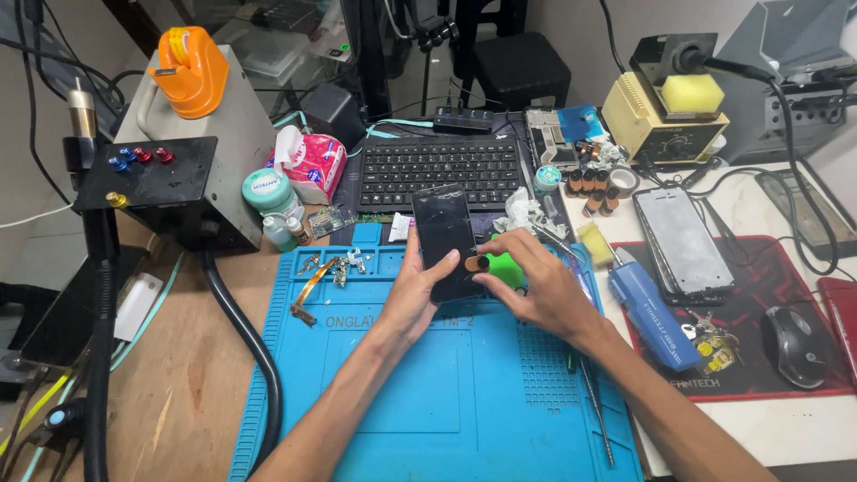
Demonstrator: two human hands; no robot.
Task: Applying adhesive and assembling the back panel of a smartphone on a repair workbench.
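The blue rubber work mat point(446, 402) fills the lower centre of the frame, and its lower half is bare; its top trays hold small screws and a flex cable point(311, 287). In the centre the left hand point(412, 295) holds a black flat smartphone point(446, 236) from below, fingers curled on its left edge, thumb on the glass. The right hand point(527, 281) pinches a small brown round piece point(475, 264) against the phone's lower right edge. A black keyboard point(442, 170) lies just above.
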